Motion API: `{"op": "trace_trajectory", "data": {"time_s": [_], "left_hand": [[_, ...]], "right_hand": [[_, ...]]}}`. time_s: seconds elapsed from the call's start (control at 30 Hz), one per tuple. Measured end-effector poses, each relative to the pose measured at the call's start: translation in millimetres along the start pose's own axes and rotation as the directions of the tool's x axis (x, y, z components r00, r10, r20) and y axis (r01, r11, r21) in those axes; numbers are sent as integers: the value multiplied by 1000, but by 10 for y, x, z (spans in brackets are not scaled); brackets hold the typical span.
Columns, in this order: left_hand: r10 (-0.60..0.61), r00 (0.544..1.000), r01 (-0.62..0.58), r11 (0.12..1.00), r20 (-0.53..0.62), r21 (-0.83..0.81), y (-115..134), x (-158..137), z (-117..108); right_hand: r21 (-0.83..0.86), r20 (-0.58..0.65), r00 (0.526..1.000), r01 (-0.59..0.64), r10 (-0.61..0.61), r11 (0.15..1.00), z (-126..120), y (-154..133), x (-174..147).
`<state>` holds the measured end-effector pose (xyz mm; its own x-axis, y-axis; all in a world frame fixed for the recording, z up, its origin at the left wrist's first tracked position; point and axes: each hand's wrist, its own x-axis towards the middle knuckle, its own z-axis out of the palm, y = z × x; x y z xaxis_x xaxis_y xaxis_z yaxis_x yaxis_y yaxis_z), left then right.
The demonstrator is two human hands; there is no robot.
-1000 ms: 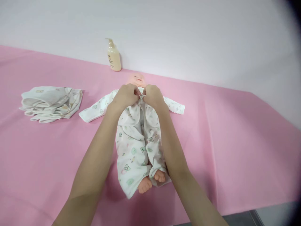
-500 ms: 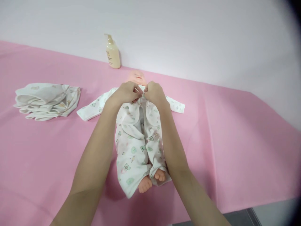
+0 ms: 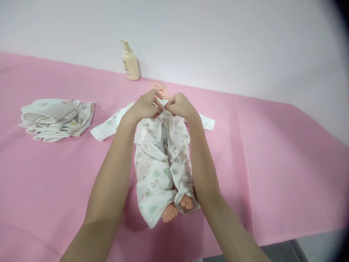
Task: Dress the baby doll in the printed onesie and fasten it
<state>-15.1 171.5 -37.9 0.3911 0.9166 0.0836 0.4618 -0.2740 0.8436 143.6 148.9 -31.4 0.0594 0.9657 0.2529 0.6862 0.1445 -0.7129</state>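
A baby doll [image 3: 169,212] lies on its back, its head away from me and its bare feet toward me. It wears a white printed jacket [image 3: 148,131] and matching trousers [image 3: 155,178]. Both sleeves are spread out to the sides. My left hand [image 3: 148,104] pinches the jacket's edge near the neck. Opposite it, my right hand [image 3: 180,106] grips the other edge between thumb and fingers. The two hands almost meet at the collar. Below them the jacket front hangs apart over the doll's belly. My fingers hide the exact spot they hold.
A folded pile of white printed cloth [image 3: 58,118] lies to the left. A cream pump bottle [image 3: 131,65] stands at the back against the white wall [image 3: 218,43]. Pink sheeting [image 3: 278,163] covers the table, whose front edge shows at the lower right.
My left hand's fingers have lifted and spread slightly at the collar, while my right hand has shifted a little. The view has moved slightly. The doll lies as before.
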Motion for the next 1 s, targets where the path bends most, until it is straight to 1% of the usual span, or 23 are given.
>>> {"op": "trace_trajectory", "data": {"time_s": [0.07, 0.1, 0.13, 0.2, 0.3, 0.37, 0.47, 0.53, 0.63, 0.73, 0.87, 0.93, 1.0], "left_hand": [[-16, 999, 16, 1000, -29, -7, 11, 4, 1], [-25, 999, 25, 1000, -47, -6, 22, 4, 2], [-38, 997, 38, 999, -63, -3, 36, 3, 3], [-64, 994, 64, 998, -83, -3, 68, -5, 6], [-79, 993, 78, 997, -83, -13, 109, -21, 14], [-84, 991, 84, 996, -102, -6, 119, -24, 27], [-90, 987, 94, 995, -135, 23, 109, -9, 52], [-89, 987, 93, 995, -132, 27, 91, 12, 65], [-84, 989, 88, 996, -119, 27, 58, 49, 73], [-76, 990, 84, 994, -120, 65, 46, 63, 69], [-86, 992, 97, 987, -88, 129, 98, 17, 54], [-76, 993, 92, 979, -93, 183, 135, -15, 45], [-58, 992, 86, 965, -116, 248, 160, -35, 36]], "right_hand": [[75, 186, 982, -39, 25, 996, -54, -44, -30], [122, 248, 968, -69, 37, 990, -68, -57, -37], [159, 271, 961, -95, 49, 983, -69, -63, -38], [165, 268, 961, -113, 65, 980, -38, -57, -26], [53, 188, 980, -82, 70, 995, 45, -38, 0], [-3, 162, 985, -64, 64, 998, 82, -35, 6], [-23, 175, 983, -53, 56, 998, 83, -37, 1], [-19, 191, 980, -52, 55, 998, 68, -30, 1], [-2, 213, 976, -53, 52, 999, 63, 0, 14], [35, 218, 975, -61, 52, 998, 78, 37, 33], [153, 257, 960, -156, 114, 976, 80, 69, 59], [204, 278, 951, -197, 136, 959, 74, 79, 75], [241, 273, 952, -208, 139, 948, 74, 85, 89]]}}
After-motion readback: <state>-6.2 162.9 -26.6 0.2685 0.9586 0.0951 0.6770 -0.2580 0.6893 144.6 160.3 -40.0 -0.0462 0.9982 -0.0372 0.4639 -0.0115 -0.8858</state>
